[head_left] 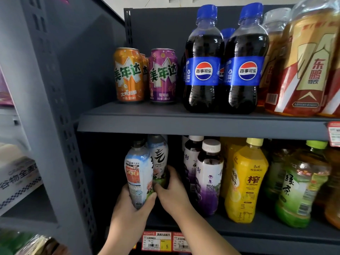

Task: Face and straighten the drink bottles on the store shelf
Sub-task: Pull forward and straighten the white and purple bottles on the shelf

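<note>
left hand wraps base of front sparkling-water bottle, tilted, lower shelf left end | right hand grips rear bottle low | likely full, heavy, slick film label; hold low, twist to face

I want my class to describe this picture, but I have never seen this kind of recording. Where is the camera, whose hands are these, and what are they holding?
The one picture comes from a camera worn on a person's head, looking down at a store shelf. The left hand grips a pale blue bottle, tilted with its back label showing. The right hand holds the bottle behind it. Above stand cans and cola bottles; purple, yellow and green bottles stand alongside.
</note>
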### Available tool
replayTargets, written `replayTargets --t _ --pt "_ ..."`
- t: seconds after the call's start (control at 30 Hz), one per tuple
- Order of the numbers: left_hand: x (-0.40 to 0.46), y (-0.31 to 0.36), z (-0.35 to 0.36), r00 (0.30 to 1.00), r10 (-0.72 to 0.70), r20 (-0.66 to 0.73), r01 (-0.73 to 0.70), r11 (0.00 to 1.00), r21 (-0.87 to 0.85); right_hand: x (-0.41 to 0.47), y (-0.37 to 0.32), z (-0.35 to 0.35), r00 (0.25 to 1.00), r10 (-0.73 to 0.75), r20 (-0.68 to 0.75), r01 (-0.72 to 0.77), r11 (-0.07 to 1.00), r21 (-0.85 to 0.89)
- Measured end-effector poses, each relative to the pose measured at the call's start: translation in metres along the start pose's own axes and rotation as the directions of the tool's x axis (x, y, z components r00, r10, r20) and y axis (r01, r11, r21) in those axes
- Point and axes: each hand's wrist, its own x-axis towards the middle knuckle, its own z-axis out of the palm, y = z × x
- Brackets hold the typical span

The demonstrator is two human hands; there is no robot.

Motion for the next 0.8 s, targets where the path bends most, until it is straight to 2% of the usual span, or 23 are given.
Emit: replayTargets --t 0.17,0.67,0.8 --pt "0.0001 -0.0002 0.0009 1.0 -0.005 0.003 0.005 1.0 -0.01 -0.0006 -0.0039 -0.0016 0.998 0.052 0.02 -0.052 0.998 0.02" --pt "0.0001 -0.0013 0.0013 1.0 -0.009 0.001 0.009 1.0 -0.019 -0.0018 -0.0032 -0.0014 1.0 0.006 0.01 -0.005 0.997 -0.073" --pt "-0.0011 -0.0003 0.0006 0.998 -0.04 -0.041 0.039 0.998 -0.042 -0.0046 -0.0063 -0.0021 1.0 0.015 0.007 -0.014 0.996 -0.093"
